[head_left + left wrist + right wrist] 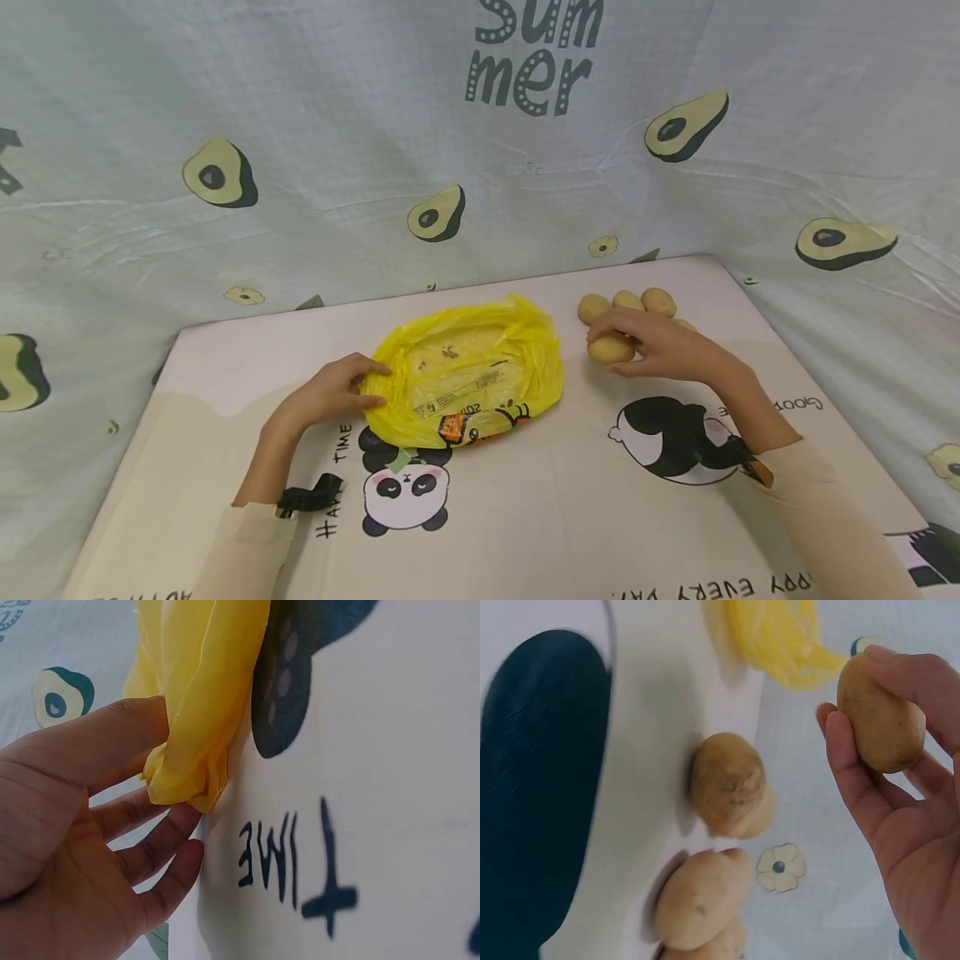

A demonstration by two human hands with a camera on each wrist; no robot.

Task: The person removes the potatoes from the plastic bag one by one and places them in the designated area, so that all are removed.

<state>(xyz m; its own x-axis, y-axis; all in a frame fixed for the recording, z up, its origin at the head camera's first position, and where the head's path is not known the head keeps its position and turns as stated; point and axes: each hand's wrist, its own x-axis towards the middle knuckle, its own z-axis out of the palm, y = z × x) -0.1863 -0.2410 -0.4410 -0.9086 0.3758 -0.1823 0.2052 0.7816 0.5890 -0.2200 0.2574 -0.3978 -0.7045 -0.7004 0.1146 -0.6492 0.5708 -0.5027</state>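
A yellow plastic bag (pixel 461 379) lies on the table with its mouth spread wide and its rim bunched up all round. At its left end my left hand (pixel 341 385) holds the gathered rim; in the left wrist view the thumb and fingers lie on either side of the yellow plastic (pixel 191 742). My right hand (pixel 660 343) grips a potato (pixel 611 349) to the right of the bag. The right wrist view shows this potato (pixel 881 716) between thumb and fingertips, raised off the table. Behind it sit several more potatoes (pixel 595 308), partly covered by the hand.
Panda drawings and lettering cover the pale tabletop (pixel 517 508). Behind the table hangs a light cloth (pixel 337 150) printed with avocados. Each wrist carries a black strap (pixel 307 497).
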